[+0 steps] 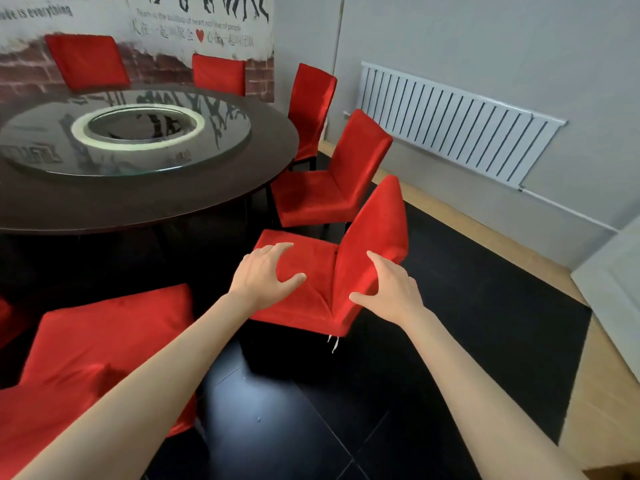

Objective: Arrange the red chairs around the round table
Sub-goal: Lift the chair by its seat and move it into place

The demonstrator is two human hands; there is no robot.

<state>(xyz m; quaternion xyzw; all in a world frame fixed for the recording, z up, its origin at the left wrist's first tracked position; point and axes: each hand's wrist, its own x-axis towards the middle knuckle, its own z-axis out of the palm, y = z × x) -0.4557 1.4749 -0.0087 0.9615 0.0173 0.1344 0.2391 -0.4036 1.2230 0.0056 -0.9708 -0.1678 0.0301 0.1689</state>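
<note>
A dark round table (149, 202) with a glass turntable (128, 133) fills the upper left. Several red-covered chairs ring it. The nearest chair (322, 271) stands off the table's right front edge, seat turned toward the table. My left hand (266, 275) hovers over its seat with fingers spread and slightly bent, touching or just above the fabric. My right hand (391, 289) is at the lower edge of its backrest, fingers spread against the cloth. Another red chair (93, 355) sits close at lower left, partly behind my left forearm.
Further red chairs stand to the right of the table (332, 181), (311, 109) and behind it (86, 60), (218, 74). A white radiator (457, 126) hangs on the right wall. Black floor tiles (450, 341) lie behind the nearest chair, wood flooring along the wall.
</note>
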